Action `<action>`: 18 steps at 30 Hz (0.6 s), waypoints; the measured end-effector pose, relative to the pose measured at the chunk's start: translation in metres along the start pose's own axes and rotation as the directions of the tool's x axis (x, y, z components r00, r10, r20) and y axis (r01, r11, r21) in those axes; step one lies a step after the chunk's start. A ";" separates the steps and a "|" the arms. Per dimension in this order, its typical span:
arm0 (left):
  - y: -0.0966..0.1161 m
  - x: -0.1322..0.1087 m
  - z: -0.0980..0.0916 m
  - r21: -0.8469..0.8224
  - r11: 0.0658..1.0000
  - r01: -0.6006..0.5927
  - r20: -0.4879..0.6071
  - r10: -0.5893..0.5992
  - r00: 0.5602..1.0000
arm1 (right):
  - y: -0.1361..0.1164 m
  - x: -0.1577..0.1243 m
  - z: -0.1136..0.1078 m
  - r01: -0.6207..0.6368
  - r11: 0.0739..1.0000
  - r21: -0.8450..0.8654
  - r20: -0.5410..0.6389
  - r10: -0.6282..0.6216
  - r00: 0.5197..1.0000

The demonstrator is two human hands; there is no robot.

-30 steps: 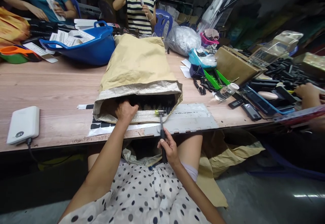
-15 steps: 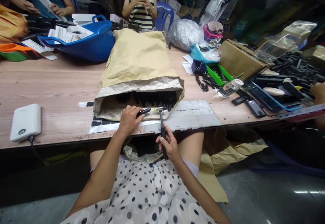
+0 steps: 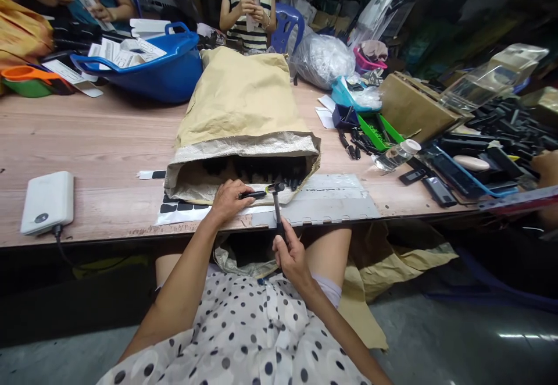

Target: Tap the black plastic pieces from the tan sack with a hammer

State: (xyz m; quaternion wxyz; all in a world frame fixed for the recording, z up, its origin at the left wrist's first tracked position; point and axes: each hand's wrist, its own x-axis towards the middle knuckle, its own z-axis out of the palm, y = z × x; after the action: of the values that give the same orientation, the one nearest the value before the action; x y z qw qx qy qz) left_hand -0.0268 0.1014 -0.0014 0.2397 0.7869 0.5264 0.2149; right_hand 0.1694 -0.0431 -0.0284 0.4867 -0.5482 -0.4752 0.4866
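My right hand (image 3: 290, 251) is wrapped round the dark grip of a small hammer (image 3: 276, 207), its head at the mouth of a paper sack. Just left of that head, my left hand (image 3: 231, 199) pinches a small black piece (image 3: 253, 195) with a yellow-green bit at its right end. The hammer head is at or very close to that end; contact cannot be made out. The tan paper sack (image 3: 244, 94) lies with its silvery-lined mouth toward me, dark items inside. Under the hands are a white sheet with black stickers (image 3: 174, 213) and a grey plate (image 3: 335, 199).
A white power bank (image 3: 47, 202) with a cable lies at left. Behind it sits a blue basin (image 3: 143, 79) of white boxes. To the right are a green tray (image 3: 379, 132), a clear bottle (image 3: 396, 155) and black devices (image 3: 438, 190). Two people work across the table.
The hammer head has shifted slightly, still beside the black piece's end. My left hand stays on the piece. The whole view has moved a little.
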 end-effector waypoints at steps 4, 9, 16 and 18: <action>0.001 0.002 0.000 0.007 1.000 0.016 0.007 -0.016 1.000 | -0.004 -0.002 -0.001 0.101 0.985 -0.140 -0.012 -0.104 0.994; 0.002 0.002 0.000 0.003 0.999 0.032 0.012 -0.032 0.999 | -0.007 -0.001 0.001 0.082 0.977 -0.196 0.007 -0.082 0.997; 0.000 0.003 0.002 -0.005 0.999 0.037 0.014 -0.037 0.999 | -0.009 -0.002 0.006 0.124 0.979 -0.165 0.047 -0.118 0.992; 0.001 0.003 0.002 -0.002 0.999 0.043 0.007 -0.043 0.999 | -0.006 -0.001 0.008 0.116 0.982 -0.149 0.058 -0.109 0.992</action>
State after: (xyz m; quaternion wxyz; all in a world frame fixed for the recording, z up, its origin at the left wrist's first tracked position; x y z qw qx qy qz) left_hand -0.0239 0.1040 -0.0024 0.2467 0.7759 0.5422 0.2076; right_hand 0.1608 -0.0433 -0.0226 0.4581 -0.5438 -0.5532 0.4341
